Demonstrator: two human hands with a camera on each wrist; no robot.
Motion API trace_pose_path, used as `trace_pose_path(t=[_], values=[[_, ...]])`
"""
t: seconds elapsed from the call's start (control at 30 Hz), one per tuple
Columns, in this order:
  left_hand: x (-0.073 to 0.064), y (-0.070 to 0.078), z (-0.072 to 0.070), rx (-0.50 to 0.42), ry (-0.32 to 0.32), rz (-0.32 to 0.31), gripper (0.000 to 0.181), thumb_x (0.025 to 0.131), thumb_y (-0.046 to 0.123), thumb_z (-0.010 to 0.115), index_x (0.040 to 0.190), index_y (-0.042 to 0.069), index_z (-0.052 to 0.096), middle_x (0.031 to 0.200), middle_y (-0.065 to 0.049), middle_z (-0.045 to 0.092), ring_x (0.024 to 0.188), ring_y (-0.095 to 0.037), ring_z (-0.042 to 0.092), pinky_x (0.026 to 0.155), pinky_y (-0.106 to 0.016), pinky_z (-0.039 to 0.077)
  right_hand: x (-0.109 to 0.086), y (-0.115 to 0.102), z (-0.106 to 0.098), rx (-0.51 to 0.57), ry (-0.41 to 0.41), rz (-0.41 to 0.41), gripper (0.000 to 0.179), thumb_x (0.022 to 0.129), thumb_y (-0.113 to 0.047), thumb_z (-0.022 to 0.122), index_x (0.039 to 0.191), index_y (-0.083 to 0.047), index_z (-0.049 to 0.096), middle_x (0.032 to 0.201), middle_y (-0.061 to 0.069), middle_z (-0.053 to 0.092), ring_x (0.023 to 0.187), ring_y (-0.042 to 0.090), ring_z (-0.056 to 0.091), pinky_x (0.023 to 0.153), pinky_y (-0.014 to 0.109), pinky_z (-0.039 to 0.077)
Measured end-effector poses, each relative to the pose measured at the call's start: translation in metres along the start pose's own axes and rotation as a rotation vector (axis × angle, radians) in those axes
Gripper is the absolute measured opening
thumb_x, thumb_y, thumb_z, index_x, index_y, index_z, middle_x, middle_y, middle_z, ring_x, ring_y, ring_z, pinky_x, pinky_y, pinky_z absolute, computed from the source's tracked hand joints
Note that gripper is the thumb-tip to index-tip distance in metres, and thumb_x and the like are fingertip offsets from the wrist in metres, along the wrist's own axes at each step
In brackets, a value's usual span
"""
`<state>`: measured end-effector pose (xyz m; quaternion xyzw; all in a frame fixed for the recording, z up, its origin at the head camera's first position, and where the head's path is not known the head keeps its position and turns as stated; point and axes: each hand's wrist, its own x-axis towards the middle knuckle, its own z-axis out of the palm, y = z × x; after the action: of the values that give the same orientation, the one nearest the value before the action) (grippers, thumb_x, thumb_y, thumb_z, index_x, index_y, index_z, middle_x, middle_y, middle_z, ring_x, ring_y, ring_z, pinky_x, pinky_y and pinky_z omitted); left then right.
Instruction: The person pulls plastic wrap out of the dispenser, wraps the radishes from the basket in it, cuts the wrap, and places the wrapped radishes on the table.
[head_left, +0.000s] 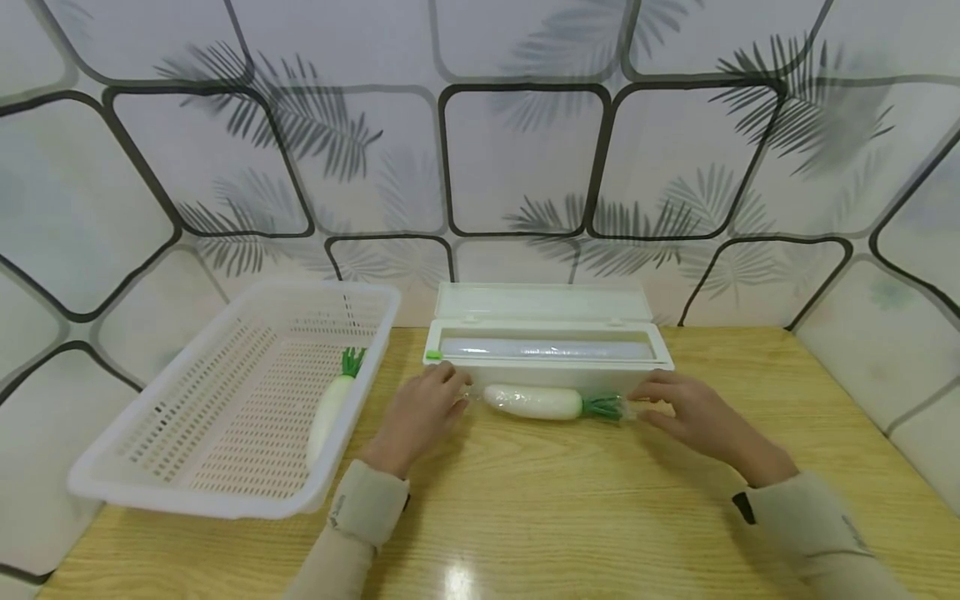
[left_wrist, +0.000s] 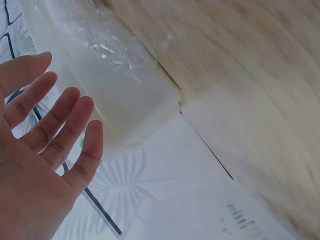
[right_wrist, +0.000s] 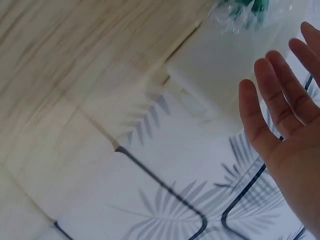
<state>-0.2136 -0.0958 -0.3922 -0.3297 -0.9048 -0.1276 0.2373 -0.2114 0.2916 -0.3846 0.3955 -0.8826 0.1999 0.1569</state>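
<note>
A white radish (head_left: pixel 534 402) with green stems, wrapped in clear plastic film (left_wrist: pixel 112 52), lies lengthwise on the table along the front of a white film dispenser box (head_left: pixel 551 377). At its left end is my left hand (head_left: pixel 426 410), close to the twisted film; the left wrist view shows its fingers (left_wrist: pixel 70 122) spread and relaxed with nothing between them. My right hand (head_left: pixel 693 414) is beside the stem end, and its fingers (right_wrist: pixel 250 107) look loose and bare in the right wrist view. Whether any fingertip touches the film is unclear.
The dispenser's lid (head_left: pixel 543 302) stands raised, with a roll of film (head_left: pixel 547 348) inside. To the left, a white perforated basket (head_left: pixel 187 505) holds another radish (head_left: pixel 330 412) by its right wall. A patterned wall covering (head_left: pixel 525 167) encloses the wooden table (head_left: pixel 570 517) at the back and sides.
</note>
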Motion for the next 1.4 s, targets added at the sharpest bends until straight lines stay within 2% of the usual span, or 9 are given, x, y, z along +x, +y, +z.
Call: trace_pose_path(t=[0.13, 0.33, 0.57, 0.7, 0.8, 0.9, 1.03, 1.23, 1.4], values=[[0.004, 0.007, 0.005, -0.030, -0.074, 0.047, 0.041, 0.087, 0.007, 0.080, 0.126, 0.004, 0.066, 0.119, -0.012, 0.065, 0.111, -0.031, 0.062, 0.089, -0.043, 0.056, 0.009, -0.010, 0.010, -0.062, -0.032, -0.039, 0.047, 0.080, -0.002, 0.083, 0.125, -0.001, 0.068, 0.116, 0.011, 0.064, 0.098, 0.028, 0.065, 0.074, 0.046, 0.057], [0.008, 0.023, 0.012, -0.006, -0.232, 0.096, 0.061, 0.090, 0.020, 0.079, 0.145, 0.011, 0.055, 0.141, -0.014, 0.054, 0.131, -0.032, 0.049, 0.095, -0.049, 0.053, 0.016, -0.019, 0.023, -0.219, -0.079, -0.119, 0.062, 0.075, -0.005, 0.089, 0.132, -0.005, 0.066, 0.119, 0.016, 0.058, 0.101, 0.032, 0.060, 0.076, 0.046, 0.055], [0.010, 0.034, 0.012, 0.055, -0.369, 0.088, 0.041, 0.092, 0.030, 0.075, 0.132, 0.023, 0.069, 0.155, -0.014, 0.040, 0.140, -0.035, 0.039, 0.102, -0.054, 0.047, 0.015, -0.024, 0.025, -0.340, -0.152, -0.147, 0.045, 0.073, -0.017, 0.092, 0.115, -0.015, 0.077, 0.121, 0.018, 0.059, 0.108, 0.037, 0.058, 0.076, 0.053, 0.055], [0.007, 0.029, 0.011, -0.031, -0.365, 0.042, 0.028, 0.094, 0.024, 0.074, 0.122, 0.018, 0.076, 0.155, -0.014, 0.042, 0.141, -0.036, 0.040, 0.102, -0.058, 0.046, 0.011, -0.020, 0.023, -0.241, -0.108, -0.133, 0.042, 0.072, -0.010, 0.091, 0.112, -0.011, 0.077, 0.123, 0.020, 0.060, 0.109, 0.038, 0.060, 0.077, 0.054, 0.056], [0.004, 0.022, 0.009, -0.103, -0.296, 0.007, 0.028, 0.092, 0.014, 0.076, 0.120, 0.013, 0.075, 0.148, -0.014, 0.051, 0.137, -0.034, 0.045, 0.101, -0.056, 0.048, 0.008, -0.014, 0.021, -0.198, -0.020, -0.145, 0.050, 0.070, -0.004, 0.091, 0.116, -0.003, 0.073, 0.121, 0.022, 0.061, 0.103, 0.037, 0.064, 0.077, 0.051, 0.057], [0.003, 0.014, 0.009, -0.119, -0.200, 0.004, 0.033, 0.088, 0.005, 0.078, 0.120, 0.006, 0.069, 0.135, -0.014, 0.061, 0.127, -0.032, 0.055, 0.098, -0.049, 0.051, 0.004, -0.009, 0.021, -0.230, 0.045, -0.152, 0.064, 0.066, -0.002, 0.093, 0.122, 0.006, 0.064, 0.117, 0.024, 0.063, 0.097, 0.037, 0.066, 0.073, 0.048, 0.058], [0.004, 0.009, 0.011, -0.125, -0.136, 0.017, 0.046, 0.086, 0.000, 0.079, 0.127, -0.001, 0.060, 0.126, -0.017, 0.065, 0.113, -0.033, 0.064, 0.093, -0.043, 0.055, 0.002, -0.003, 0.025, -0.269, 0.039, -0.119, 0.073, 0.063, -0.003, 0.094, 0.124, 0.010, 0.056, 0.111, 0.024, 0.064, 0.092, 0.036, 0.067, 0.070, 0.045, 0.058], [0.011, 0.010, 0.014, -0.209, -0.211, -0.072, 0.049, 0.090, -0.006, 0.070, 0.135, -0.003, 0.053, 0.129, -0.023, 0.063, 0.118, -0.039, 0.061, 0.100, -0.046, 0.051, 0.007, -0.003, 0.032, -0.223, -0.050, -0.012, 0.063, 0.068, -0.001, 0.092, 0.116, 0.003, 0.051, 0.090, 0.010, 0.062, 0.075, 0.024, 0.063, 0.060, 0.038, 0.055], [0.020, 0.015, 0.020, -0.135, -0.243, -0.066, 0.025, 0.095, -0.005, 0.064, 0.119, 0.000, 0.062, 0.112, -0.019, 0.069, 0.106, -0.035, 0.066, 0.093, -0.043, 0.055, 0.014, 0.000, 0.038, -0.183, 0.018, -0.024, 0.039, 0.075, 0.012, 0.078, 0.106, 0.002, 0.056, 0.084, 0.007, 0.060, 0.069, 0.018, 0.058, 0.057, 0.035, 0.051]])
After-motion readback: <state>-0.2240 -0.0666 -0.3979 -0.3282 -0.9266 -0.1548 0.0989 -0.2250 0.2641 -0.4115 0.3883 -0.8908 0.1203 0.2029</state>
